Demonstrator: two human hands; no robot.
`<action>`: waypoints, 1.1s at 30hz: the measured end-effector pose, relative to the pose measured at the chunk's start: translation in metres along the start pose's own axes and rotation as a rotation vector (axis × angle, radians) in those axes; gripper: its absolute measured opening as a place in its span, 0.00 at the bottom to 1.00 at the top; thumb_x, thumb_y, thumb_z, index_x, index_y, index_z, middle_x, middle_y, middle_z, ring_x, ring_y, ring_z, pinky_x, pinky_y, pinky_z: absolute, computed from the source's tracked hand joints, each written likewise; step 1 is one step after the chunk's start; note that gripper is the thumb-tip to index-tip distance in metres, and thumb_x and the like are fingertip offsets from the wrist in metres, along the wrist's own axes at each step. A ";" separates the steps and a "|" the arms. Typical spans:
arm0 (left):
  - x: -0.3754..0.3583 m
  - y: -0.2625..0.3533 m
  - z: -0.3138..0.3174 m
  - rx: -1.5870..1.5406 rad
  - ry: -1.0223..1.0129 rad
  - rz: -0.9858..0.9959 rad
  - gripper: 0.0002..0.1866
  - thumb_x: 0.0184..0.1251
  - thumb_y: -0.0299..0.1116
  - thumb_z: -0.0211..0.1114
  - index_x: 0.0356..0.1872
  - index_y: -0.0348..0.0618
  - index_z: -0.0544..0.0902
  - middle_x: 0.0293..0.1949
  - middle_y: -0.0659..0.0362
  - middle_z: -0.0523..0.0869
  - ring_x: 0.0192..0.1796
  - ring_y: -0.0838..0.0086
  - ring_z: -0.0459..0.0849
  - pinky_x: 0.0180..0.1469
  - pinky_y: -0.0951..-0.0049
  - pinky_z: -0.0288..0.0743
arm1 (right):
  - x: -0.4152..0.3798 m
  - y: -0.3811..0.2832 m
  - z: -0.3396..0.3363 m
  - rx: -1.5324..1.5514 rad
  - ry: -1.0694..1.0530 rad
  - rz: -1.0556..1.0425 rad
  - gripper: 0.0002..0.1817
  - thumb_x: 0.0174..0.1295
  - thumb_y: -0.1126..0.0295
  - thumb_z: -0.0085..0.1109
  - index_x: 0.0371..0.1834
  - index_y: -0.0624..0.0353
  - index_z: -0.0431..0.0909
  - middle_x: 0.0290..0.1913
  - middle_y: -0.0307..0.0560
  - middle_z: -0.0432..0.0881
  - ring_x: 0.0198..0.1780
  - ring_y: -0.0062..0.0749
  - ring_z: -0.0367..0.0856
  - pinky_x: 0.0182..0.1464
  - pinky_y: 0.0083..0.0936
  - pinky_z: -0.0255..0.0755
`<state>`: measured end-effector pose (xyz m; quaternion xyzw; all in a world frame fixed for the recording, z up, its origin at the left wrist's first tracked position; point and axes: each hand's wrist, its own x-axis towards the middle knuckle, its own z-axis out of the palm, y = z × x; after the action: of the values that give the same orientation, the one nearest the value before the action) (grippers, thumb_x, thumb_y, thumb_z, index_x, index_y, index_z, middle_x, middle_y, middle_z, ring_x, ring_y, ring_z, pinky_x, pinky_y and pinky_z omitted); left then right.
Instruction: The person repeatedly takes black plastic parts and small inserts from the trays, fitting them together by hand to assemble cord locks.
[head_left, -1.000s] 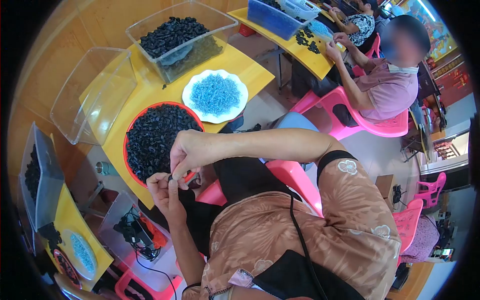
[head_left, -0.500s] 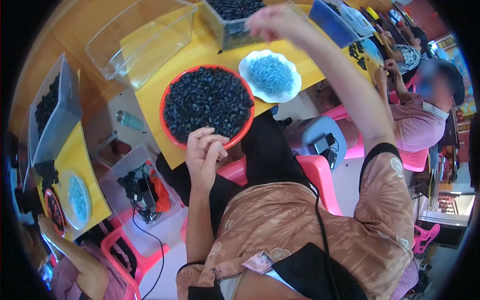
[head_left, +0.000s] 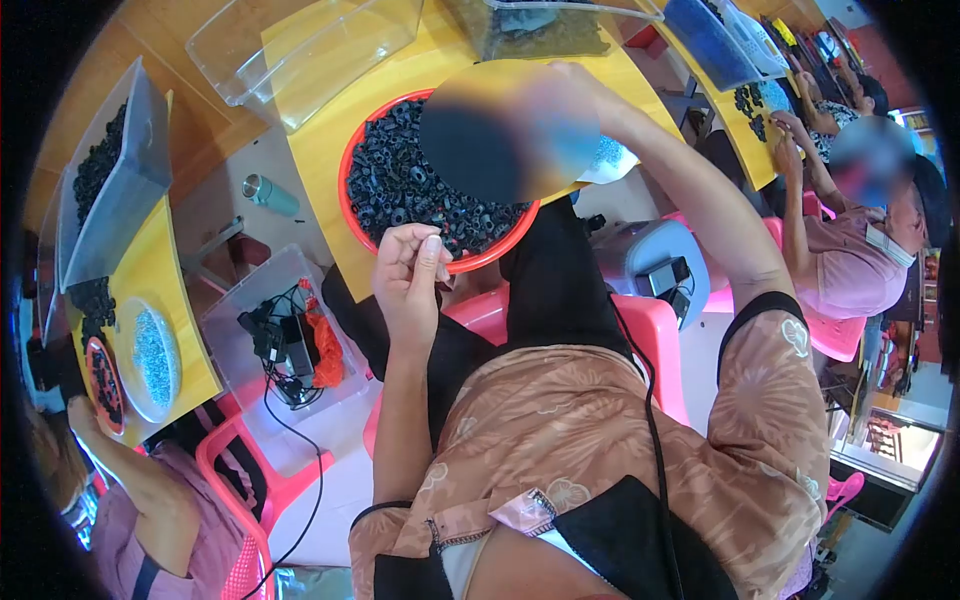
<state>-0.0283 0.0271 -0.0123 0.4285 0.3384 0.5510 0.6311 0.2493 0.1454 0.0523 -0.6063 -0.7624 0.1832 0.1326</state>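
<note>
My left hand (head_left: pixel 408 275) is at the near rim of a red bowl (head_left: pixel 350 215), its fingers curled and the thumb pressed against them. Whatever is between these fingertips, if anything, is too small to name. Small black ring-like pieces (head_left: pixel 400 180) fill the bowl. My right hand (head_left: pixel 592 95) is over the right side of the table, beyond the bowl; a blurred patch hides its fingers. Below it, a white plate (head_left: pixel 617 168) with small pale blue pieces (head_left: pixel 608 151) is mostly covered by the blur.
A clear plastic bin (head_left: pixel 330 60) and a second bin (head_left: pixel 545 35) stand on the yellow table (head_left: pixel 315 165). A crate with cables (head_left: pixel 290 350) and a green flask (head_left: pixel 270 194) are at the left. Co-workers sit on both sides, one in a pink shirt (head_left: pixel 835 260).
My right hand has come down from the bin at the back toward the plate. My left hand stays by the bowl's rim, fingers more curled. The view has shifted slightly.
</note>
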 end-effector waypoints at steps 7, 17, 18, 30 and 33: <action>0.001 -0.003 0.000 0.058 -0.014 0.000 0.03 0.70 0.24 0.55 0.42 0.39 0.74 0.27 0.63 0.78 0.25 0.87 0.72 0.27 0.85 0.68 | 0.005 0.000 0.025 -0.053 -0.099 0.060 0.14 0.50 0.58 0.68 0.32 0.58 0.86 0.30 0.51 0.85 0.35 0.39 0.83 0.42 0.31 0.75; 0.001 -0.003 -0.001 0.075 -0.032 -0.006 0.04 0.70 0.24 0.55 0.42 0.39 0.74 0.28 0.63 0.78 0.26 0.87 0.72 0.29 0.86 0.68 | 0.013 -0.056 0.031 0.549 -0.242 0.078 0.11 0.59 0.64 0.65 0.36 0.59 0.85 0.26 0.33 0.80 0.23 0.12 0.66 0.25 0.14 0.62; 0.001 -0.004 -0.002 0.081 -0.034 -0.005 0.04 0.70 0.24 0.55 0.43 0.39 0.74 0.29 0.62 0.79 0.26 0.86 0.73 0.30 0.85 0.69 | 0.011 -0.059 0.029 0.612 -0.250 0.095 0.10 0.59 0.64 0.65 0.36 0.60 0.85 0.26 0.33 0.80 0.23 0.12 0.66 0.25 0.14 0.62; -0.001 0.000 0.009 0.113 -0.024 0.046 0.13 0.71 0.25 0.53 0.54 0.34 0.71 0.42 0.52 0.82 0.36 0.78 0.82 0.39 0.79 0.78 | -0.058 -0.109 0.056 0.705 -0.219 -0.047 0.08 0.59 0.70 0.63 0.37 0.63 0.84 0.29 0.43 0.85 0.35 0.22 0.82 0.40 0.21 0.74; 0.000 -0.002 0.004 0.108 -0.026 0.034 0.11 0.72 0.25 0.52 0.52 0.34 0.72 0.40 0.52 0.83 0.35 0.78 0.82 0.38 0.78 0.79 | -0.062 -0.081 0.045 0.552 -0.036 -0.143 0.10 0.58 0.69 0.64 0.39 0.62 0.84 0.31 0.44 0.85 0.35 0.22 0.82 0.40 0.22 0.74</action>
<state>-0.0238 0.0261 -0.0123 0.4747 0.3523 0.5368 0.6020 0.1736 0.0632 0.0493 -0.4887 -0.7267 0.3849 0.2914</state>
